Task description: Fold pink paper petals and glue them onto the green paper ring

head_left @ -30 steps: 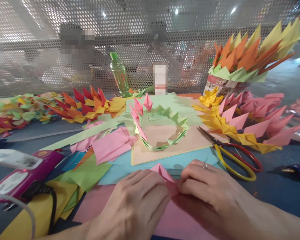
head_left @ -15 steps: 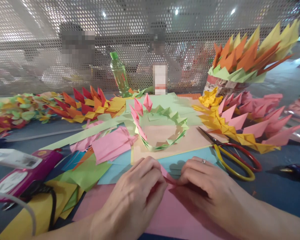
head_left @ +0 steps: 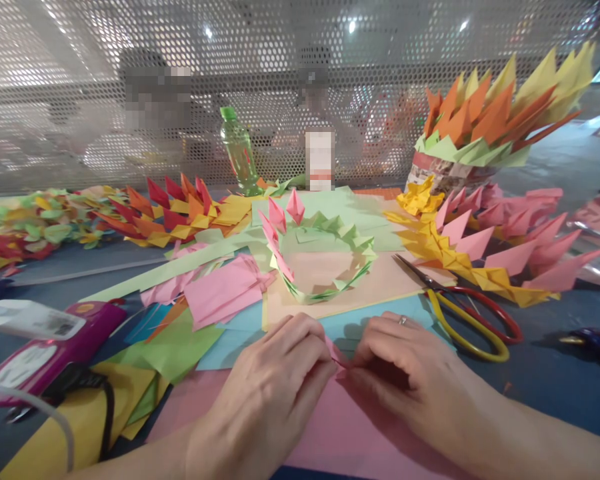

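Note:
Between my two hands is a small piece of pink paper (head_left: 333, 349), mostly covered by the fingers. My left hand (head_left: 285, 373) pinches its left end. My right hand (head_left: 405, 367), with a ring on one finger, pinches the right end. Both hands are just above a large pink sheet (head_left: 325, 433). Beyond them a ring of folded green paper (head_left: 347, 233) lies on a peach sheet (head_left: 325, 267). Several folded pink points (head_left: 277, 215) stand along the ring's left side. Scissors (head_left: 440, 293) with a red and a yellow handle lie right of the ring, blades apart.
Left are folded pink papers (head_left: 225, 287), green and yellow sheets (head_left: 185, 350) and a purple corded tool (head_left: 70, 333). Yellow and pink folded strips (head_left: 480, 247) and an orange-yellow paper piece (head_left: 485, 120) stand right. A green-capped bottle (head_left: 240, 153) stands before the perforated metal screen (head_left: 275, 67).
The pink paper has turned between my fingers, and less of it shows now. My right hand has shifted slightly left, toward my left hand. The other things stay in place.

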`<state>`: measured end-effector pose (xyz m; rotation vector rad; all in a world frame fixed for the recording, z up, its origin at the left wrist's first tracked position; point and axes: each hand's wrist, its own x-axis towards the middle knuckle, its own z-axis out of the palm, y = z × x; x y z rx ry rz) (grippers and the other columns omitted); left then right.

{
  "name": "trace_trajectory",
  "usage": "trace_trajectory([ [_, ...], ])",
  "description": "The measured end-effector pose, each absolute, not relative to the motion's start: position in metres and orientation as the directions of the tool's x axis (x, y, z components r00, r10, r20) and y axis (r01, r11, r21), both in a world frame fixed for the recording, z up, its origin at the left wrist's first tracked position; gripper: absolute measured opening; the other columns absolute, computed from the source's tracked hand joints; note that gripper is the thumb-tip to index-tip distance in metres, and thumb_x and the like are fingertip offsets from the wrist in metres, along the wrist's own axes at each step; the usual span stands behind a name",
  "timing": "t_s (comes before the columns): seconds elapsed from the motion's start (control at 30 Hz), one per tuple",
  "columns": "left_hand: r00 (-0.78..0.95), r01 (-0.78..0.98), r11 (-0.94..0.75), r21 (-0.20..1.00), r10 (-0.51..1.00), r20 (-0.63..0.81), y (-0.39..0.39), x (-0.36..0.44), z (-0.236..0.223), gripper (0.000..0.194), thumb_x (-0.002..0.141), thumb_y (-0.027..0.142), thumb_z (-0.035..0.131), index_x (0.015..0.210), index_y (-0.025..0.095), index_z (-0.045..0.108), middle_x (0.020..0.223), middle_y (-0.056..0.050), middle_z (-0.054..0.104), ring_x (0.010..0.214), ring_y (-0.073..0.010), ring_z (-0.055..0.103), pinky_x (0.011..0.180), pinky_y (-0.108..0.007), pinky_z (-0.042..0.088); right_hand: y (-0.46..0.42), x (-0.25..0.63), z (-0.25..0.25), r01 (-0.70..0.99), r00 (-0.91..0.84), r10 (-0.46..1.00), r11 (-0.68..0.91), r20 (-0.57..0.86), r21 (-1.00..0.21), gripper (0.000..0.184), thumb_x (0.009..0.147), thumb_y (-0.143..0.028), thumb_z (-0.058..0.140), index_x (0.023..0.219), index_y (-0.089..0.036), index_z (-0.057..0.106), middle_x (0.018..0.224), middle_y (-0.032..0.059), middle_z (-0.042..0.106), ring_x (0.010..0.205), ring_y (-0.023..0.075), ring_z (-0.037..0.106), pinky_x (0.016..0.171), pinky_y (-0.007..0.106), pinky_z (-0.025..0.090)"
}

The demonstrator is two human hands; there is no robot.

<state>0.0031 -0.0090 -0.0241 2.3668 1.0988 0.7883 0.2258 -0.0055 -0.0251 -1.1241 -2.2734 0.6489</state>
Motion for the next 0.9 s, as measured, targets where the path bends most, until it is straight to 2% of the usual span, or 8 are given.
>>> trace_trajectory([
  [0.23, 0.525, 0.556, -0.611, 0.563, 0.784, 0.332, -0.0072, 0.0042, -0.0237, 0.013, 0.099, 0.012, 0.054, 0.091, 0.019, 0.062, 0.095, -0.002, 0.061, 0.084, -0.0154, 0.060, 0.075, -0.028, 0.047, -0.0058, 0.2238, -0.0257, 0.628, -0.543, 0.812, 0.561, 0.212, -0.539, 0.020, 0.098, -0.018, 0.058, 0.078, -0.020, 0.055, 0.080, -0.0015, 0.056, 0.078, 0.0179, 0.051, 0.073, 0.034, 0.033],
  [0.43, 0.506, 0.562, -0.601, 0.568, 0.793, 0.339, -0.0070, 0.0051, -0.0254, 0.015, 0.099, 0.012, 0.052, 0.087, 0.019, 0.059, 0.091, 0.000, 0.060, 0.082, -0.0143, 0.059, 0.073, -0.027, 0.046, -0.0060, 0.2233, -0.0265, 0.680, -0.545, 0.819, 0.557, 0.178, -0.477, 0.021, 0.096, -0.019, 0.061, 0.078, -0.020, 0.051, 0.082, -0.0012, 0.056, 0.079, 0.0195, 0.050, 0.072, 0.034, 0.032],
  [0.9, 0.521, 0.558, -0.591, 0.582, 0.796, 0.308, -0.0066, 0.0040, -0.0267, 0.015, 0.100, 0.012, 0.051, 0.088, 0.019, 0.057, 0.093, 0.000, 0.058, 0.083, -0.0148, 0.055, 0.073, -0.029, 0.044, -0.0056, 0.2250, -0.0280, 0.670, -0.526, 0.835, 0.523, 0.160, -0.527, 0.019, 0.093, -0.014, 0.065, 0.086, -0.022, 0.049, 0.085, -0.0034, 0.055, 0.080, 0.0190, 0.049, 0.072, 0.033, 0.031],
])
